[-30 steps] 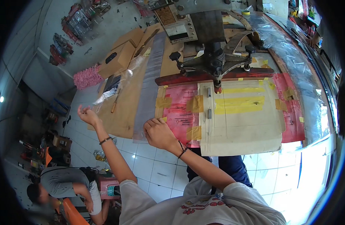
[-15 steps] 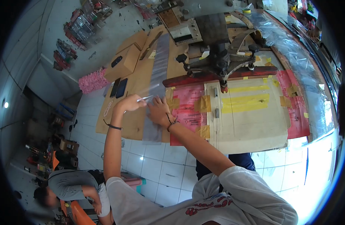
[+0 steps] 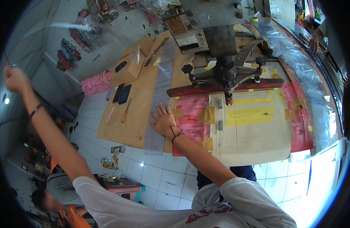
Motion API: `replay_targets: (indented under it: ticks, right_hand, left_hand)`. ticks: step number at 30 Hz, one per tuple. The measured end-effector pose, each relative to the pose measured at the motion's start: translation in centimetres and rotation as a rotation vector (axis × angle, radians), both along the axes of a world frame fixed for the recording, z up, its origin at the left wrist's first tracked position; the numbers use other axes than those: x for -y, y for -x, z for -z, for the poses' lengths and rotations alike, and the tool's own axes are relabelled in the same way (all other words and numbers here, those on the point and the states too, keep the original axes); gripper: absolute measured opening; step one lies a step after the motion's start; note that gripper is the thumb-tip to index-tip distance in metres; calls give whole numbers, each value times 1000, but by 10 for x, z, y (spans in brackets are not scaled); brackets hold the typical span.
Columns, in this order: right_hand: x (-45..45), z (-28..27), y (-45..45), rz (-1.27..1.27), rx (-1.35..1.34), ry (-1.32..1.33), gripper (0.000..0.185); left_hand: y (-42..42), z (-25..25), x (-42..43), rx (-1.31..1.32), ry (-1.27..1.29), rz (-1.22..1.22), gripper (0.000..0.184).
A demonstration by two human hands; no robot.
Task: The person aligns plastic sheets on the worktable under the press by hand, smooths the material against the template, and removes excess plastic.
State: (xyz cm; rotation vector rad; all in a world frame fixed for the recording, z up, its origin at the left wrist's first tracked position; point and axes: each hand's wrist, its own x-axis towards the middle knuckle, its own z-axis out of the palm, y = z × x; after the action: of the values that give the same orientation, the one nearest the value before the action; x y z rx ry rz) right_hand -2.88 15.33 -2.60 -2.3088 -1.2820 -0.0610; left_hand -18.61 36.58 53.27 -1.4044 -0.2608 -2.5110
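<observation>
My left hand is raised far out at the upper left, off the table, its fingers closed. A shiny bit shows at the fingertips, and a blurred, see-through plastic strip streaks above; their join is smeared. My right hand lies flat with fingers spread on a long, cloudy clear plastic sheet that runs along the brown board. To the right of this hand is a pink-red sheet held with brown tape.
A press with a red-edged bar and black knobs stands over a cream board with yellow tape. Left on the table are phones, an awl and a cardboard box. Another person sits lower left; another person's hand shows upper right.
My left hand has swung from beside my right hand up and out to the far left, with the clear plastic streaking above it. My right hand's fingers have spread flat on the sheet.
</observation>
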Motion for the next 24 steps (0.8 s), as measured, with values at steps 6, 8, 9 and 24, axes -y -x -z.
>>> replay_targets:
  ticks: [6, 8, 9, 24]
  right_hand:
    - [-2, 3, -1, 7, 2, -30, 61]
    - [-3, 5, -2, 2, -17, -43, 62]
    - [-4, 5, -2, -3, -28, -47, 63]
    - [-55, 1, 6, 288, 186, 88, 47]
  left_hand:
    - [120, -47, 80, -4, -273, -65, 35]
    - [155, -52, 110, -18, -324, -86, 33]
    - [167, -55, 122, -38, -342, -93, 32]
    - [243, -50, 284, -377, -506, -45, 22]
